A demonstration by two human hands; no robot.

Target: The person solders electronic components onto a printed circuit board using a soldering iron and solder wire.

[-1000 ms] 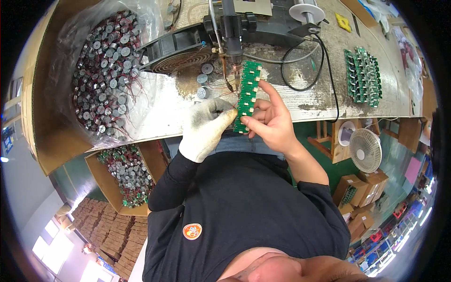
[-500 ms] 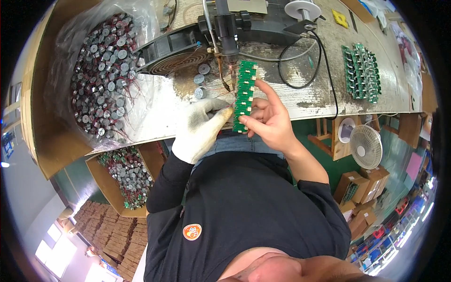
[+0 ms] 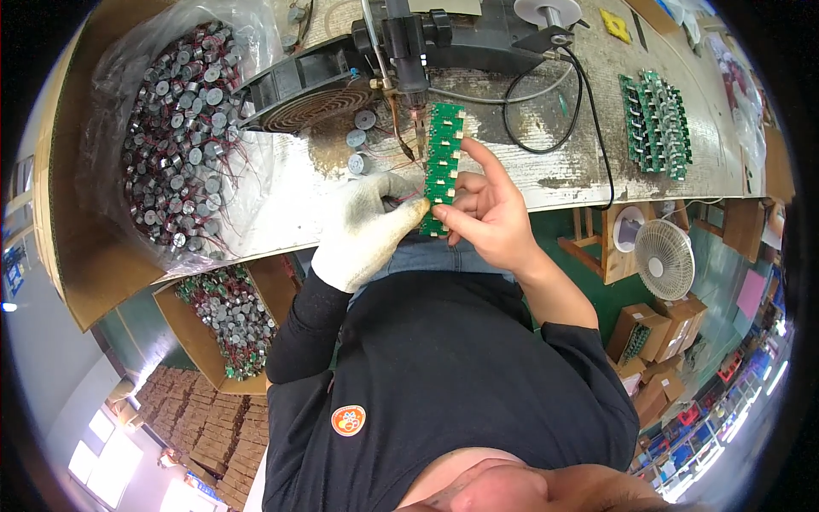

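Note:
A long green circuit board strip (image 3: 443,154) with white connectors along its right edge stands lengthwise before me. My right hand (image 3: 490,209), bare, is closed on its lower right part, thumb on the face and index finger along the edge. My left hand (image 3: 367,226), in a white glove, is pinched at the board's lower left edge, thumb tip touching it; what lies inside the pinch is hidden, though thin reddish wire shows beside the fingers. Just left of the board's upper part is the tip of a mounted soldering iron (image 3: 411,72), with a bent copper-coloured tube (image 3: 397,128) alongside.
Left, a cardboard box (image 3: 107,213) holds a plastic bag of small round motor-like parts (image 3: 183,128) with red wires. Several loose ones (image 3: 358,139) lie near a black fan (image 3: 307,94). Stacked green boards (image 3: 657,124) stand right, past a looped black cable (image 3: 589,111).
My left thumb has moved slightly down and right, onto the board's edge. The board and my right hand have barely shifted; the whole view has drifted a little.

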